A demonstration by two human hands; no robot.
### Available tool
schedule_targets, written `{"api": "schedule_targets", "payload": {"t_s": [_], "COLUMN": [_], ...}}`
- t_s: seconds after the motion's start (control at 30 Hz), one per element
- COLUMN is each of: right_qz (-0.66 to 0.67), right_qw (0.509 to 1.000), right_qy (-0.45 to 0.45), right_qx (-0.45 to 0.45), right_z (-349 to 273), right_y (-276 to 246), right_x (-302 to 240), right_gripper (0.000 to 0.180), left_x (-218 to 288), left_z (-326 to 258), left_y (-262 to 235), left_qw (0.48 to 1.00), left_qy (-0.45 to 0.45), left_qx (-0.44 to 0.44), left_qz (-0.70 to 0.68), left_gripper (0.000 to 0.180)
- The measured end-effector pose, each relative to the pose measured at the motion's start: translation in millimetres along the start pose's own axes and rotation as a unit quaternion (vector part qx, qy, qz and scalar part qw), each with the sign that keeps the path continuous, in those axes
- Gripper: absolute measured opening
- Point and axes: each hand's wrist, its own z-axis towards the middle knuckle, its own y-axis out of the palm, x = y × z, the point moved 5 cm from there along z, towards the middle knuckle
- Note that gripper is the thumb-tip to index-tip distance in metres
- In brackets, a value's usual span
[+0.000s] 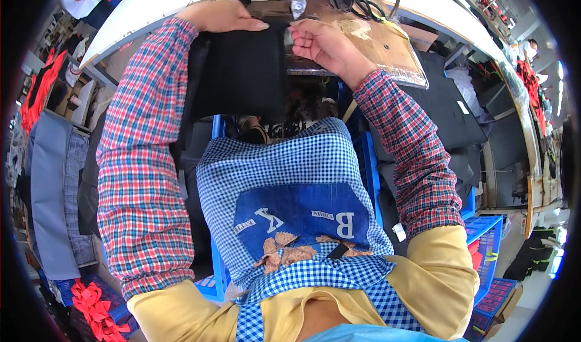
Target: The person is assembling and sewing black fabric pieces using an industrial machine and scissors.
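The left hand (223, 16) lies flat on the black fabric (242, 70), pressing its top edge. The right hand (324, 44) pinches the fabric's right edge, just below the sewing machine's presser foot (298, 0).

A crowded sewing workshop in bright daylight

All places are told from the white worktable (151, 3) at the top: a worn brown board (387, 45) lies on its right part, and the table's edge curves down the right side. Below it stand blue plastic crates (484, 233) — one beneath the table's middle, others lower right. Left of the table, grey and dark cloth pieces (48, 179) hang in stacks, with red fabric (39, 91) above them and more red scraps (91, 309) far below — near the lower left rim.
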Motion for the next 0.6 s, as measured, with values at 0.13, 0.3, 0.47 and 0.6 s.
{"api": "schedule_targets", "payload": {"t_s": [0.13, 0.3, 0.47, 0.6], "right_qz": [0.01, 0.015, 0.004, 0.005], "right_qw": [1.0, 0.999, 0.998, 0.997], "right_qy": [0.015, 0.01, -0.009, -0.006], "right_qx": [0.024, 0.048, 0.056, 0.071], "right_z": [18, 27, 32, 34], "right_y": [-13, -25, -30, -33], "right_x": [-6, -16, -20, -20], "right_gripper": [0.015, 0.011, 0.014, 0.016], "left_x": [-9, -15, -13, -11], "left_z": [21, 42, 39, 36], "left_y": [1, 3, -6, -7], "left_qw": [0.999, 0.999, 0.997, 0.997], "left_qy": [0.027, -0.018, -0.005, -0.02], "left_qx": [0.018, -0.027, -0.049, -0.061], "left_qz": [-0.012, 0.032, -0.06, -0.031], "left_gripper": [0.069, 0.065, 0.082, 0.083]}}
